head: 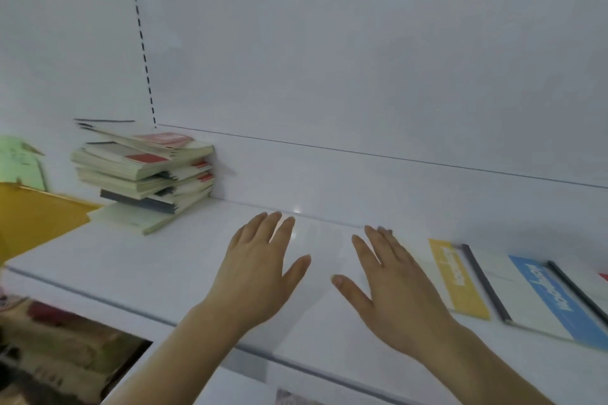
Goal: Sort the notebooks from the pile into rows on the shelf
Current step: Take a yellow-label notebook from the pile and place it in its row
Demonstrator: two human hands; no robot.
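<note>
Head view, shelf: the white shelf (184, 260) carries everything; its front edge runs from lower left to lower right, its back edge meets the white rear panel.
Head view, pile: the pile of notebooks (144, 171) sits at the shelf's back left, close against the rear step, untidily stacked and fanned, spines and covers turned different ways.
Head view, row: the yellow-striped notebook (459, 279) and the blue-striped notebook (552, 299) lie flat side by side toward the shelf's right end, long axes running from front edge to back edge.
Head view, left hand: the left hand (260, 273) is spread flat, fingers straight, holding nothing, over the bare middle of the shelf.
Head view, right hand: the right hand (391, 279) is likewise spread and empty, its outer edge just beside the yellow-striped notebook; contact cannot be told.
Relation for the next move: the pile lies left and back of both hands, so the left hand is nearer; the free gap for the next notebook sits beneath the hands, left of the yellow one.
</note>
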